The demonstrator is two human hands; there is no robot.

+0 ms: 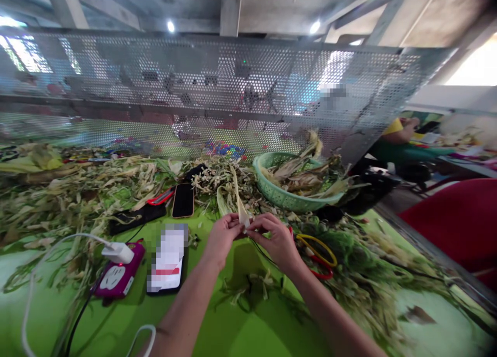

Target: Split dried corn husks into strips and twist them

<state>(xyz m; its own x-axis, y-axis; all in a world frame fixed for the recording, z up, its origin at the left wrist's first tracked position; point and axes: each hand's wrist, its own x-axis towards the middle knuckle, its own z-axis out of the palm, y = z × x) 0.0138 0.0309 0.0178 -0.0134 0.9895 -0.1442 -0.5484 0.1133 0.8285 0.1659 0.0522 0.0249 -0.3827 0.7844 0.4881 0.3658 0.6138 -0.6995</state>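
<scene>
Between both hands, over the middle of the green table (217, 326), a pale strip of dried corn husk (241, 210) points upward and away from me. My left hand (223, 238) pinches its lower end from the left, thumb and fingers closed. From the other side my right hand (274, 238) grips the same end between thumb and fingertips. The fingertips nearly meet, so the very end of the husk is partly hidden. Scissors with yellow and red handles (322, 253) lie just right of my right hand. A few husk scraps (252, 289) rest below the hands.
A green basket (258, 176) of dried husks stands at the back right. Husk shreds (104, 191) cover the left and back. Left of my arms lie a lit phone (169, 264), a dark phone (183, 201) and a purple power strip (120, 274) with cables. A perforated metal screen (194, 88) borders the back.
</scene>
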